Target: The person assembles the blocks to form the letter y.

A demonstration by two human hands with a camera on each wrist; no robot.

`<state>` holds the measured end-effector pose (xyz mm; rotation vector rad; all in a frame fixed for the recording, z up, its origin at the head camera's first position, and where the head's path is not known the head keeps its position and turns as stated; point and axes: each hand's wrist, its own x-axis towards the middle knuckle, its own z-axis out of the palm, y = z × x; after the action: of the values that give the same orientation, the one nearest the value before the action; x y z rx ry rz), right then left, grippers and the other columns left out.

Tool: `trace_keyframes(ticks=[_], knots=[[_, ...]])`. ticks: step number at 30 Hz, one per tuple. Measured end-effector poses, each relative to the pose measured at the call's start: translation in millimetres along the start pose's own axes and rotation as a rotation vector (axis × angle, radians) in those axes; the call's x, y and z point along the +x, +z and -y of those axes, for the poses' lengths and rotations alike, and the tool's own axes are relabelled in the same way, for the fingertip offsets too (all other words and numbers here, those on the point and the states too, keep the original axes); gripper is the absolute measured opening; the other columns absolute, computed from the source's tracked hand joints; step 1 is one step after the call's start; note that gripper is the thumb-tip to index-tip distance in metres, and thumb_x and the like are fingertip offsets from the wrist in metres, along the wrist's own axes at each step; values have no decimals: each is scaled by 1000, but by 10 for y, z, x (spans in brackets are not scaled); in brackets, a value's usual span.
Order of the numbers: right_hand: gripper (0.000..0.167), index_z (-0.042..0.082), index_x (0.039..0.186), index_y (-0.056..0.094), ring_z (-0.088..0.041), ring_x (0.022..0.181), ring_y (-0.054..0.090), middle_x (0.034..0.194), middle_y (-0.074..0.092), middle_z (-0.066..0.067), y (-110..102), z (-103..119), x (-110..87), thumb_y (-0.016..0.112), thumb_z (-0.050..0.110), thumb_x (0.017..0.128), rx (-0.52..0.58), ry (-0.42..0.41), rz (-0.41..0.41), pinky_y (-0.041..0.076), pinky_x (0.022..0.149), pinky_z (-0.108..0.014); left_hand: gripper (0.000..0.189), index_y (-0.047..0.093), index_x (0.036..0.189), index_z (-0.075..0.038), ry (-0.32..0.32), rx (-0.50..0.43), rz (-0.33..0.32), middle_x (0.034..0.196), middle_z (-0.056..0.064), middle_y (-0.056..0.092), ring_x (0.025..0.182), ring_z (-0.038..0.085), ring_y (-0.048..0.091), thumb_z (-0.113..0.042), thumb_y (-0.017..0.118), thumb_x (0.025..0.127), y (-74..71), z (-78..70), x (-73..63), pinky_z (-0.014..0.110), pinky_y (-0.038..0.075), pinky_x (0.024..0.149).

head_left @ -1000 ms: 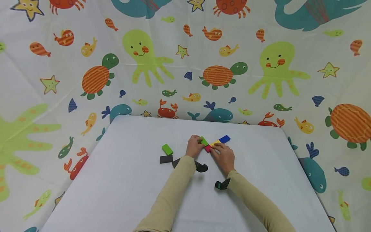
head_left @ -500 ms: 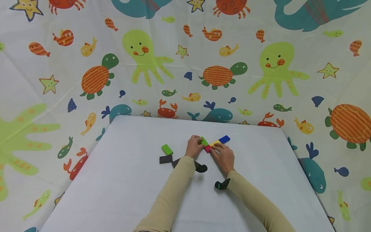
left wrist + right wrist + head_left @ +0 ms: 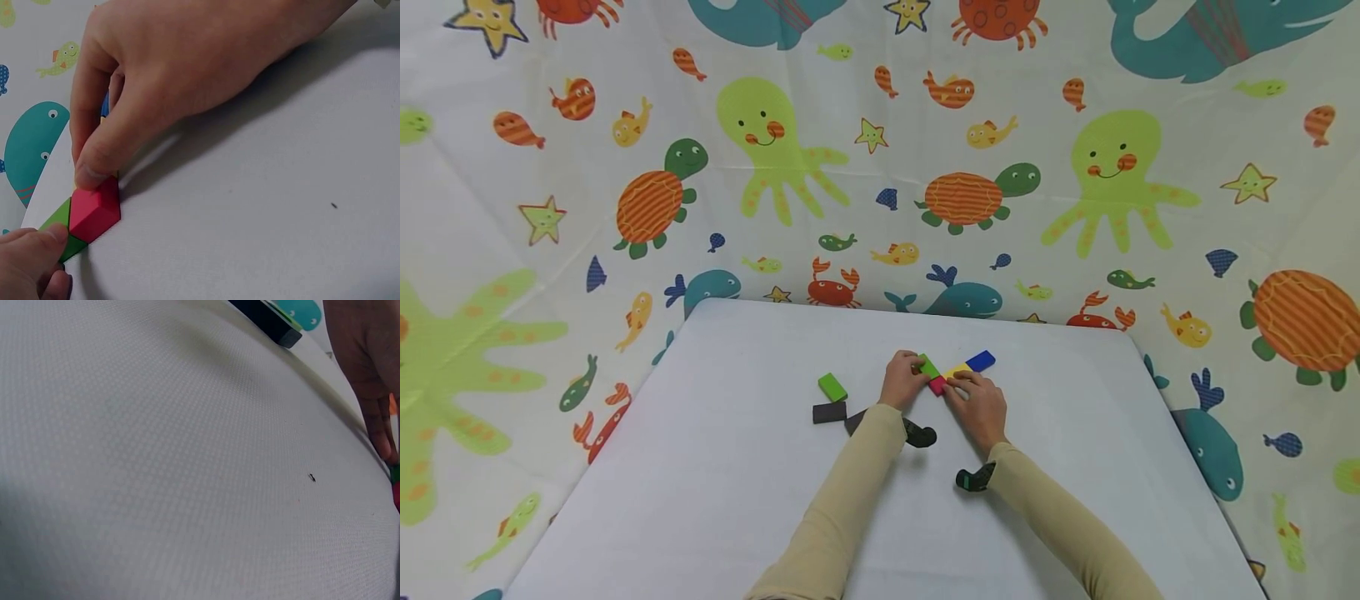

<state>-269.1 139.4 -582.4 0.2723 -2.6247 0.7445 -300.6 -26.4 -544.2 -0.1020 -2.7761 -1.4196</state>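
Small rectangular blocks stand in a bent chain on the white table: green (image 3: 928,367), red (image 3: 937,385), yellow (image 3: 957,370) and blue (image 3: 981,360). My left hand (image 3: 904,379) pinches the green block at the chain's left end. My right hand (image 3: 979,407) pinches the yellow block, its thumb where yellow meets red; its fingers hide most of that block. In the left wrist view the red block (image 3: 95,212) touches the green block (image 3: 57,222). The right wrist view catches the left hand (image 3: 369,369) at its edge, beside the green block (image 3: 395,473).
Left of the arms lie a loose green block (image 3: 832,387) and a dark grey block (image 3: 830,412). Another dark block (image 3: 853,422) is partly hidden by the left sleeve. Black wrist devices (image 3: 920,432) hang under both sleeves. A sea-animal cloth (image 3: 880,167) surrounds the white table (image 3: 730,500).
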Motion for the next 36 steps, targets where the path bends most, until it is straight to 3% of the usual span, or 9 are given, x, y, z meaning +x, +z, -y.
trace_keyframes(ticks=[16, 23, 27, 30, 36], knots=[[27, 14, 107, 78, -26, 105, 61, 114, 69, -3, 0, -1, 3, 71, 35, 90, 5, 9, 6, 48, 81, -41, 33, 66, 119, 6, 8, -25, 21, 125, 17, 56, 111, 27, 55, -7, 72, 88, -28, 30, -1, 36, 47, 99], [27, 13, 107, 77, -27, 105, 62, 113, 69, -4, 1, 29, -14, 72, 33, 89, -32, -8, 5, 50, 83, -43, 36, 65, 122, 3, 68, -12, 45, 125, 17, 57, 101, 25, 59, -8, 72, 88, -149, 82, -26, 37, 50, 92], [27, 13, 108, 77, -26, 105, 61, 114, 69, -4, 14, 56, -39, 72, 33, 89, -21, -1, 4, 49, 82, -41, 38, 63, 126, 2, 93, -22, 89, 125, 17, 56, 101, 25, 62, -11, 70, 90, -331, 163, -34, 36, 52, 90], [28, 13, 108, 77, -26, 104, 61, 113, 69, -4, 16, 76, -58, 73, 33, 89, -8, -1, -5, 48, 80, -40, 40, 61, 129, -1, 97, -25, 122, 126, 16, 56, 102, 24, 63, -15, 69, 92, -544, 269, -29, 36, 52, 89], [28, 13, 107, 77, -27, 104, 60, 114, 69, -4, 3, 131, -98, 72, 34, 89, -8, 14, -11, 47, 80, -40, 45, 57, 133, 1, 46, 51, 189, 133, 18, 53, 114, 30, 58, -19, 67, 94, -1197, 409, -71, 42, 50, 94]])
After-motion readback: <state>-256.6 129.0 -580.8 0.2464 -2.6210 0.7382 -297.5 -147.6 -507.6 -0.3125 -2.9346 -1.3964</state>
